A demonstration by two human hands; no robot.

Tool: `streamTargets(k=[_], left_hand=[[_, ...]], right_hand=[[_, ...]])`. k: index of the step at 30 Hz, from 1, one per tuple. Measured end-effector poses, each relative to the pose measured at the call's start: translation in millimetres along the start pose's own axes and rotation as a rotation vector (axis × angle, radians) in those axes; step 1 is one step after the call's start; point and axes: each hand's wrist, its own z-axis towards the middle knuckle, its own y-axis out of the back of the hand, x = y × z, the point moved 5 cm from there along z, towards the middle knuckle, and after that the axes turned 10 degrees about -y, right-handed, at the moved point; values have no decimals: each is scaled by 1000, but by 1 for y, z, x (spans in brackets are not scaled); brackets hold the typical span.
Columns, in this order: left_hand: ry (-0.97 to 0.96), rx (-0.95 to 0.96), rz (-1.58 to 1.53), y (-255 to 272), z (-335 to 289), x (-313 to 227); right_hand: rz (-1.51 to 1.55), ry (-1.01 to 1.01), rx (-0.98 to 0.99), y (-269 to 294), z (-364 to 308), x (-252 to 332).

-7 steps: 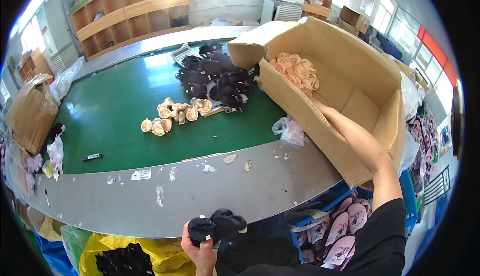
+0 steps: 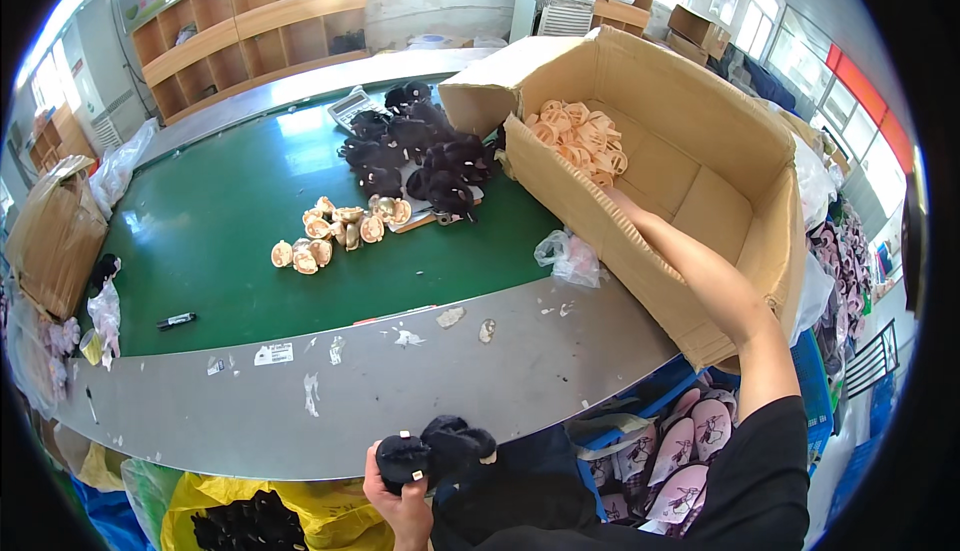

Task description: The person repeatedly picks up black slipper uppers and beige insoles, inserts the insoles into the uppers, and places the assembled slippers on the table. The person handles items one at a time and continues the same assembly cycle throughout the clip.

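A bright room holds wooden cubbyhole shelves (image 2: pixel 240 36) against the far wall, and in front of them lies a wide green work surface (image 2: pixel 220 296) with a grey metal border (image 2: pixel 520 346) along its near side.

At the near edge, the left hand (image 2: pixel 402 511) has its fingers closed around a black plush bundle (image 2: pixel 455 451) with small pale tabs; whether this is one piece or two, I cannot tell. The bundle is held up just at the border's near edge. The right arm stretches over the near wall of a big open cardboard carton (image 2: pixel 750 221) on the right, with the right hand (image 2: pixel 618 197) low inside, close to a heap of peach-coloured pieces (image 2: pixel 575 136). Its fingertips are hidden, so I cannot tell whether they grip anything.

Just outside the carton, a clear plastic bag (image 2: pixel 570 257) lies at the line between green and metal. Farther off and to the left of the carton sits a pile of black plush pieces (image 2: pixel 410 146), with a calculator (image 2: pixel 348 108) at its far left side and a cluster of peach-and-gold shells (image 2: pixel 345 226) on its near left. A black marker (image 2: pixel 176 320) lies at the left.

Below the border, a yellow bag (image 2: pixel 335 516) on the near left contains more black pieces (image 2: pixel 250 523); on the near right are pink slippers (image 2: pixel 672 451).
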Motion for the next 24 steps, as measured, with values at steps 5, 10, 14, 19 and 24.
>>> streamTargets(k=[5, 10, 14, 19, 24], left_hand=[[23, 13, -17, 0, 0, -2], [32, 0, 29, 4, 0, -9], [28, 7, 12, 1, -2, -9], [52, 5, 21, 1, -4, -15], [63, 5, 45, 1, -4, -16]], right_hand=[[-34, -17, -150, 1, -6, 6], [-162, 28, -250, 1, -14, 20], [-60, 106, -323, 9, 12, -7], [57, 150, -375, 7, -2, 6], [-8, 125, -327, 10, -24, 28]])
